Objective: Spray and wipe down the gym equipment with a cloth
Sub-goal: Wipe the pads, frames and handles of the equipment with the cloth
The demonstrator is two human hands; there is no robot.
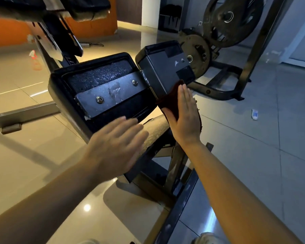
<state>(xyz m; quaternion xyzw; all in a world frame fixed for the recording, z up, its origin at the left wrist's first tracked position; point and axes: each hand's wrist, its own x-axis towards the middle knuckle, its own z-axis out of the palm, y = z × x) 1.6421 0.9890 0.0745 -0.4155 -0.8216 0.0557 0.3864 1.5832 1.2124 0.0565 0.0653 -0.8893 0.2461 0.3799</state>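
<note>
Now right hand (185,117) fingers straight, pressing dark red, seemingly frayed cloth (169,101); left hand (116,143) open.

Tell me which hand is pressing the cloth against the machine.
The right hand: its flat palm presses the dark red cloth against the grey metal block. The left hand is bare, hovering by the black pad.

Dim, floor (88,206) glare, motion blur

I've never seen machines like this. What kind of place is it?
Most likely a gym. Round weight plates hang on a metal rack, and a padded bench on a metal frame stands on the tiled floor. The right hand presses a dark red cloth against it.
</note>
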